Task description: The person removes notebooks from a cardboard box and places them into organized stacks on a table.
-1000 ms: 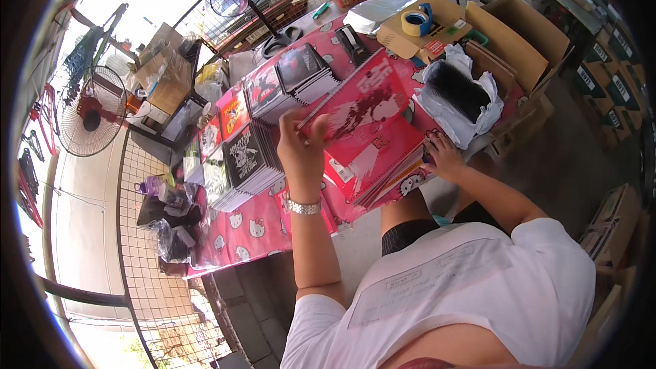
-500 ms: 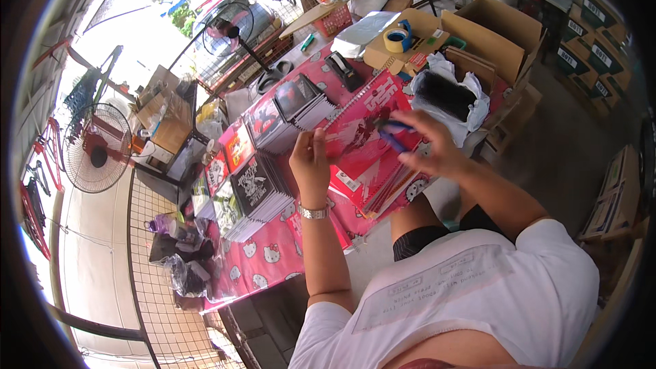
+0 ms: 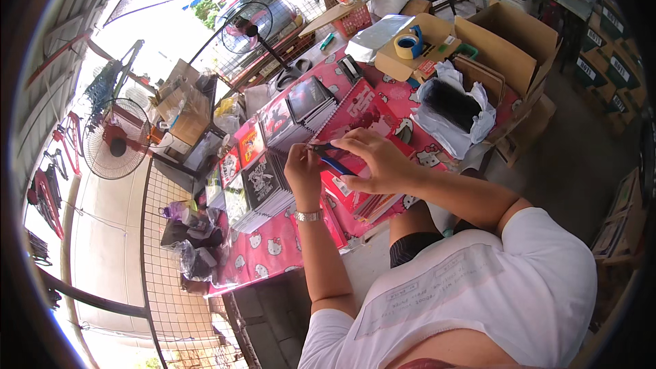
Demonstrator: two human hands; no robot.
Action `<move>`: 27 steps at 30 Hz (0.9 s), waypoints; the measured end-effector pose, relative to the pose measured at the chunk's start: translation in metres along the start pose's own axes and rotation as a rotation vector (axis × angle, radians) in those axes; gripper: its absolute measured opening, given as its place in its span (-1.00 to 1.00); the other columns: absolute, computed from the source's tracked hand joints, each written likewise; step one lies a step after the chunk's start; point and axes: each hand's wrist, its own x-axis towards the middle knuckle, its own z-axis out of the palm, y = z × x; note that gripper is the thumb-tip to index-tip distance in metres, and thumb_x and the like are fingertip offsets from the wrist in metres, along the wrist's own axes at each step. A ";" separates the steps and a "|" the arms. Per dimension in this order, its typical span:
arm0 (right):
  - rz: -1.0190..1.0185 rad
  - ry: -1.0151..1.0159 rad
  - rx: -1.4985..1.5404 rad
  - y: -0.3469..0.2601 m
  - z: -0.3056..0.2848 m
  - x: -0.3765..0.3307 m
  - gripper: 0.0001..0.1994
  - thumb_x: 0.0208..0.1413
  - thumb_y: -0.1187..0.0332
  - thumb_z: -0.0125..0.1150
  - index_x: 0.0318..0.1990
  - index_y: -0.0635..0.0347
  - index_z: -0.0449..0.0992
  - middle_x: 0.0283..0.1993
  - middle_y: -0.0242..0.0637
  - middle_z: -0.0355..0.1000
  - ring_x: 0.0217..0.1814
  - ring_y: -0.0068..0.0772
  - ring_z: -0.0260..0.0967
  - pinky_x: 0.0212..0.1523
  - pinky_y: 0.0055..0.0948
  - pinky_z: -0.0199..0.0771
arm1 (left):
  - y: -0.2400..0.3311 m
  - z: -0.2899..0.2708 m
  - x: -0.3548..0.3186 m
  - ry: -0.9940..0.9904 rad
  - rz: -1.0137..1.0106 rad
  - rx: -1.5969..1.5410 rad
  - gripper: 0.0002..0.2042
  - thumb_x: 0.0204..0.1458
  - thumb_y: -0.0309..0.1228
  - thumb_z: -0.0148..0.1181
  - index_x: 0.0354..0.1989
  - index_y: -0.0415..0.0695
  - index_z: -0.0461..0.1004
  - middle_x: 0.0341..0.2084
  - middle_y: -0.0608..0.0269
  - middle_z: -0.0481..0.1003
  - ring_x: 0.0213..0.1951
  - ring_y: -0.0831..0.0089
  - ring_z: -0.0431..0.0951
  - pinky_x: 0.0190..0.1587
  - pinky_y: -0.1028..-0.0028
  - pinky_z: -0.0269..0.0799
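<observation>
In my right hand is a pair of pliers with blue handles, the thumb on one handle and the fingers on the other. Its jaws reach the fingertips of my left hand, which are pinched together; what they hold is too small to make out. Both hands are over a red spiral-bound notebook, at the lower end of its wire-bound edge. More red notebooks lie beneath. To the left stand stacks of spiral notebooks, one with a black cover.
A pink patterned cloth covers the table. Beyond the notebooks are a black tape dispenser, tape rolls, an open cardboard box and a black bundle in white wrapping. Standing fans are at the left.
My right hand has brought the pliers leftward to my left fingertips. My left hand stays pinched, slightly lower. The whole view has shifted a little.
</observation>
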 end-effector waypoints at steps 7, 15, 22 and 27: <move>-0.119 0.029 -0.222 0.006 0.000 0.001 -0.37 -0.11 0.15 0.36 0.13 0.26 0.41 -0.04 -0.09 0.38 -0.06 -0.07 0.41 0.02 -0.19 0.42 | -0.006 0.002 -0.009 -0.025 0.024 -0.287 -0.81 0.16 -0.63 0.03 -0.07 -0.37 0.43 -0.35 0.26 0.51 -0.34 0.59 0.55 -0.40 0.60 0.58; 0.564 -0.365 0.972 0.006 -0.018 0.003 -0.40 0.03 0.13 0.27 0.17 0.30 0.34 -0.17 -0.06 0.49 -0.13 -0.27 0.50 -0.08 -0.31 0.49 | -0.001 -0.004 -0.025 0.286 0.498 0.253 -0.81 0.08 -0.69 0.09 -0.15 -0.29 0.53 -0.34 0.23 0.56 -0.32 0.51 0.57 -0.34 0.54 0.52; 0.669 0.229 0.265 0.125 -0.055 -0.087 -0.48 -0.01 0.09 0.25 0.05 0.27 0.48 -0.03 0.05 0.51 -0.01 -0.15 0.51 0.04 -0.32 0.44 | 0.063 -0.079 -0.029 0.496 0.584 0.947 -0.84 -0.13 -0.58 0.08 -0.35 -0.16 0.52 -0.51 0.17 0.51 -0.52 0.26 0.48 -0.44 0.33 0.38; 0.882 -0.249 -0.165 0.186 -0.005 -0.173 -0.58 -0.03 0.17 0.29 -0.04 0.22 0.52 -0.06 -0.04 0.51 0.02 -0.02 0.47 0.02 -0.24 0.44 | -0.073 -0.086 -0.010 0.019 -0.013 1.090 -0.86 -0.01 -0.38 0.07 -0.34 -0.14 0.50 -0.53 -0.07 0.52 -0.35 -0.04 0.55 -0.24 0.11 0.42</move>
